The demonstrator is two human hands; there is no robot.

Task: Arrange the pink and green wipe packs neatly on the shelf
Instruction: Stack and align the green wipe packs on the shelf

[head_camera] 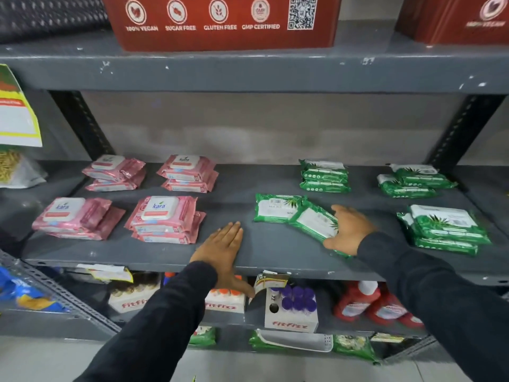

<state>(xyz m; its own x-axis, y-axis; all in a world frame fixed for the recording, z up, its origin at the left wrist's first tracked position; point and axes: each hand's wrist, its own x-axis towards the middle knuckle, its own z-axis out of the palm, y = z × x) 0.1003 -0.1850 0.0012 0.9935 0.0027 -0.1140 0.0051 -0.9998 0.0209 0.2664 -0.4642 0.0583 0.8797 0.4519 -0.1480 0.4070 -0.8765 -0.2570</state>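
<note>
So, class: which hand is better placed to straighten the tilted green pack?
The right hand: it already rests on the tilted green pack. The left hand lies flat on the bare shelf.

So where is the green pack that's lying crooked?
The crooked green pack lies front right of centre on the middle shelf, under the right hand, overlapping another green pack on its left.

Open lane down the shelf's middle
Bare grey shelf (237, 188) runs between pink packs (165, 219) and green packs (278, 208).
</note>
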